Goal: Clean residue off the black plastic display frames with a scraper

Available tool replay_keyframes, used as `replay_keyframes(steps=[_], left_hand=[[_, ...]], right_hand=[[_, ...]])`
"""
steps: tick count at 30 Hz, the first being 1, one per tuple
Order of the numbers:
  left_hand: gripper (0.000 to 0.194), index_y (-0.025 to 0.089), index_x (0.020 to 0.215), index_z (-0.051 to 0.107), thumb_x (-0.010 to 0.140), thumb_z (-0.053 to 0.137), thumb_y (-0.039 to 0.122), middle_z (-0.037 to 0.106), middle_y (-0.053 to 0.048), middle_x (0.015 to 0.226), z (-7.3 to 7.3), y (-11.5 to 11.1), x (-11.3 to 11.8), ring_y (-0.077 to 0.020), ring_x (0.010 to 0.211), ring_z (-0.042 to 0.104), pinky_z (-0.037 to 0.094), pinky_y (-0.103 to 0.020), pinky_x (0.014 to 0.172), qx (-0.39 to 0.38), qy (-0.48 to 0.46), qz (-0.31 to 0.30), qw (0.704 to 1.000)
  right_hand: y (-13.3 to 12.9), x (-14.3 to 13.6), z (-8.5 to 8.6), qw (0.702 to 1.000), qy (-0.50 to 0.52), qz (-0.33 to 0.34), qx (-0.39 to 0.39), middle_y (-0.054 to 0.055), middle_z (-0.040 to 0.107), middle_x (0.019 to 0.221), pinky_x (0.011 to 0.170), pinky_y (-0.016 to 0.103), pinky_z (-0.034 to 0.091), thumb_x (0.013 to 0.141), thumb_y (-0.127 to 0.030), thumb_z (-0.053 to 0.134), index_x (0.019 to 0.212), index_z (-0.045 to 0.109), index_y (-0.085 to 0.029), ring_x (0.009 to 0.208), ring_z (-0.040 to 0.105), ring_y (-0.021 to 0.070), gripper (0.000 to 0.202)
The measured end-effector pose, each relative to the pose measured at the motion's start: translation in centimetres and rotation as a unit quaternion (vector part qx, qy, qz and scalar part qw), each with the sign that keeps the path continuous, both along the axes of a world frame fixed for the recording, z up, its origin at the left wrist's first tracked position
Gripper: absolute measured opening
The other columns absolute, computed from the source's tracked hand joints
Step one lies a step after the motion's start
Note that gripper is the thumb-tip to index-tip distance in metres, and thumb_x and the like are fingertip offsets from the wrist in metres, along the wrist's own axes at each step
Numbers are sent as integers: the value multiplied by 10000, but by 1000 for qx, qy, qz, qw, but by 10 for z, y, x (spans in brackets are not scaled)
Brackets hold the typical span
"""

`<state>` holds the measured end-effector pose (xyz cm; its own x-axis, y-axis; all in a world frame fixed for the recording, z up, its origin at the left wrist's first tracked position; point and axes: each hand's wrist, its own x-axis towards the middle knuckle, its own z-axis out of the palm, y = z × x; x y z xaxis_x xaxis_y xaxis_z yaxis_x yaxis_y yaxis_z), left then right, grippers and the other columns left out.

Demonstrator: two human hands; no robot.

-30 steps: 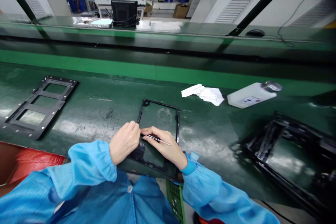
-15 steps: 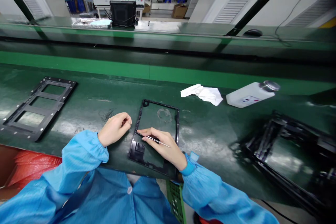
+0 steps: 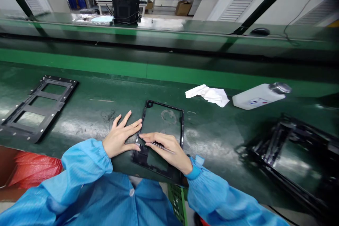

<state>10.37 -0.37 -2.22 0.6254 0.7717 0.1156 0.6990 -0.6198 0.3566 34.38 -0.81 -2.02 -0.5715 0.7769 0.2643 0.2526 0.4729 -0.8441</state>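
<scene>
A thin black rectangular frame (image 3: 182, 127) lies flat on the green bench in front of me. My left hand (image 3: 120, 137) is open, fingers spread, with its thumb and fingertips at the frame's left edge. In my right hand (image 3: 168, 148) is a slim metal tool (image 3: 163, 147), perhaps tweezers, held like a pen; its tip is at the left rail of the frame, close to my left fingers. My right hand hides part of the frame's middle. A small tangle of dark thin strands (image 3: 108, 116) lies left of the frame.
A larger black frame with three openings (image 3: 53, 113) lies at left. White crumpled wipes (image 3: 212, 95) and a white bottle (image 3: 258, 97) on its side are behind right. Stacked black frames (image 3: 267, 152) stand at right. Red plastic wrapping (image 3: 37, 169) shows below the bench's left edge.
My left hand has opened from a loose curl and moved right to the frame's left edge. My right hand keeps the metal tool near the same rail. The camera view has shifted slightly.
</scene>
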Motion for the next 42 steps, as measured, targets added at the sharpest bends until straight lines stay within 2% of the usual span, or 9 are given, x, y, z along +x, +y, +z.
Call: replay_keyframes(steps=[11,18,23,29,34,42], left_hand=[[775,234,1498,239,873,492,615,402,-129,1486,2,4,-1,-309,1470,105,-15,-631,1134,14,9,-34,999],[767,232,1505,214,889,466,613,376,-105,1503,2,4,-2,-303,1472,88,-61,-621,1136,10,14,-29,999],[764,230,1502,225,886,478,606,403,-120,1486,4,3,-1,-301,1470,112,-36,-631,1135,12,7,-26,1000],[756,235,1495,250,880,499,596,421,-139,1472,3,4,-1,-308,1465,137,-18,-639,1132,6,2,-28,1000],[754,232,1493,256,881,491,605,420,-127,1474,3,4,-2,-301,1469,122,-17,-631,1135,5,-2,-25,1000],[759,235,1496,246,881,488,609,414,-127,1479,3,4,-2,-304,1468,123,-40,-633,1130,1,4,-26,1000]], right_hand=[[-2,-1,-2,998,-30,-7,53,69,683,1190,940,343,548,967,-228,495,1019,661,-227,1094,652,211,174],[-1,0,2,1000,-7,-5,21,64,705,1143,928,317,552,943,-243,552,962,685,-219,1049,675,206,137],[-1,1,-1,1000,-10,4,20,61,717,1109,914,312,557,946,-235,548,968,678,-218,1049,675,204,133],[0,1,-4,999,-27,4,33,75,681,1194,934,344,548,965,-225,499,1021,663,-225,1103,648,216,173],[0,0,-3,1000,-1,-15,21,69,699,1156,926,346,555,950,-230,531,991,668,-228,1066,666,214,143],[-1,0,1,1000,-12,-4,10,73,711,1126,913,338,562,945,-262,546,956,683,-223,1041,679,218,143]])
